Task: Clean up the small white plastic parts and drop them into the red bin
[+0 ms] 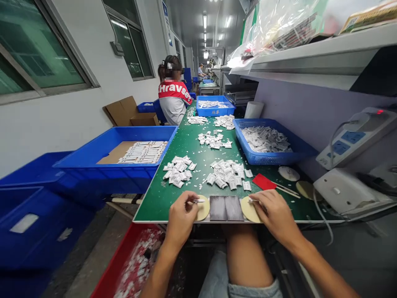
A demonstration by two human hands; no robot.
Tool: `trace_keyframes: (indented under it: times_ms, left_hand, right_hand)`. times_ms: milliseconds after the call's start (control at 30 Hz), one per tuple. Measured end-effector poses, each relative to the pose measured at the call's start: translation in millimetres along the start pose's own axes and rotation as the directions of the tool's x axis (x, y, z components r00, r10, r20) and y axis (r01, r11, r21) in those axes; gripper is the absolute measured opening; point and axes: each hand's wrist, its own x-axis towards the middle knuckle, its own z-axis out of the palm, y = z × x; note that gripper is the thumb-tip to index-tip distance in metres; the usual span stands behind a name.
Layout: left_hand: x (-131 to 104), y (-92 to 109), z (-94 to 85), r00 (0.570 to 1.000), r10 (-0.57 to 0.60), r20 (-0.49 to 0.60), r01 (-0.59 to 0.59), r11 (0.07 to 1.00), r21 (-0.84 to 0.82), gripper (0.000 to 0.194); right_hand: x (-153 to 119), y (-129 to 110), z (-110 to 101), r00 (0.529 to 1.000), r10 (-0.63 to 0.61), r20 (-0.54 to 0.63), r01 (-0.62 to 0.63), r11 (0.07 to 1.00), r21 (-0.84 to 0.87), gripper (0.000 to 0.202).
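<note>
My left hand [183, 208] pinches a small white plastic piece [199, 200] over a round yellowish disc [203, 210] at the table's front edge. On the other side, my right hand [270, 209] has its fingers closed on another small white piece [251, 200], above a second yellowish disc [249, 210]. Between the discs lies a dark grey, two-part rectangular pad [226, 208]. Just beyond my hands are two piles of small white pieces, a left pile [179, 170] and a larger right pile [228, 174].
A blue basket [269, 157] of white pieces stands at right, near a red piece [264, 182] and a power strip [356, 136]. Blue bins [105, 167] line the left; a red bin [119, 252] sits below. A co-worker [173, 97] sits farther along the green table [189, 142].
</note>
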Motion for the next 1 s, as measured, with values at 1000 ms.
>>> trace_keyframes:
  times_ms: [1000]
  left_hand:
    - [-17,5,-32.7,0.981,0.146,-0.131,-0.126,0.980,0.151,0.017]
  right_hand:
    - [-22,-9,-4,0.985,0.021,-0.170,-0.030,0.998,-0.054,0.026]
